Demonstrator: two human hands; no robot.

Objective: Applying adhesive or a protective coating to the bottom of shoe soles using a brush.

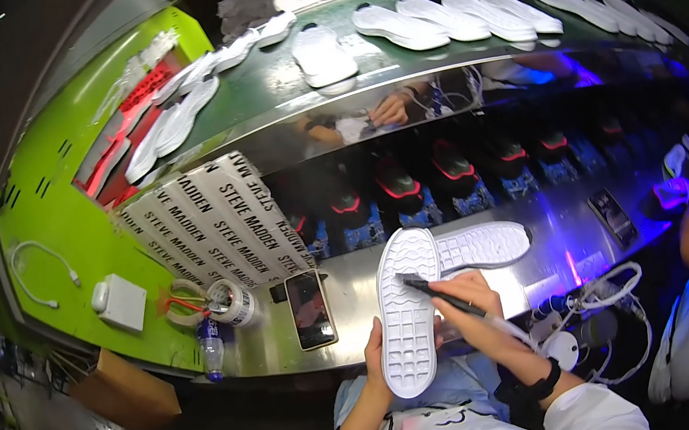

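Observation:
My left hand [376,358] grips a white shoe sole [409,333] along its left edge and holds it tilted up over my lap, its patterned side facing me. A black pen-shaped tool [446,296] sits in my right hand [469,294], fingers closed round it. The tool's dark tip touches or hovers just over the upper part of the sole; I cannot tell which. Behind it, a second white sole [484,246] lies on the metal bench [347,334], partly covered by the one I hold.
Left on the bench are a phone [310,309], tape rolls [233,303], a bottle [212,349] and a printed cardboard box [209,230]. A second phone [611,219] lies right, near white cables [607,293]. Beyond, a green conveyor [247,80] carries several white soles; co-workers sit opposite and at right.

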